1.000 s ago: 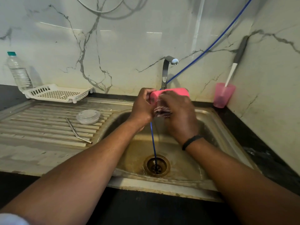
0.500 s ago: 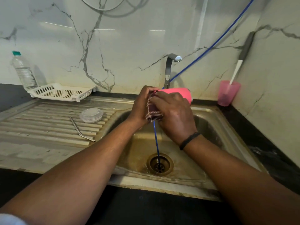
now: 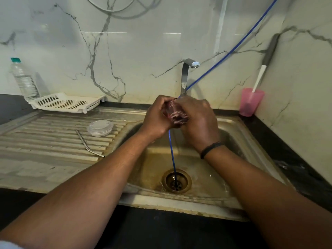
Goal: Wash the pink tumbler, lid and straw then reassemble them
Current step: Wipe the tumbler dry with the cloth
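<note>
Half a second ago the pink tumbler's end jutted past the right hand (image 3: 197, 121); now both hands close together over it above the sink (image 3: 231, 126), and only a blurred reddish scrubber (image 3: 177, 114) shows between them, so scrubbing of the tumbler (hidden, presumably held by the left hand (image 3: 156, 117)) seems mid-way. One lid (image 3: 100, 127) and one straw (image 3: 89, 143) wait on the drainboard, unwashed by the look of it. Also one bottle (image 3: 24, 80), one tray (image 3: 67, 103), one cup (image 3: 250, 102), one tap (image 3: 186, 74).

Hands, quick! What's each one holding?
Left hand: curled around something mostly hidden, likely the tumbler.
Right hand: grips a blurred scrubbing cloth.
</note>
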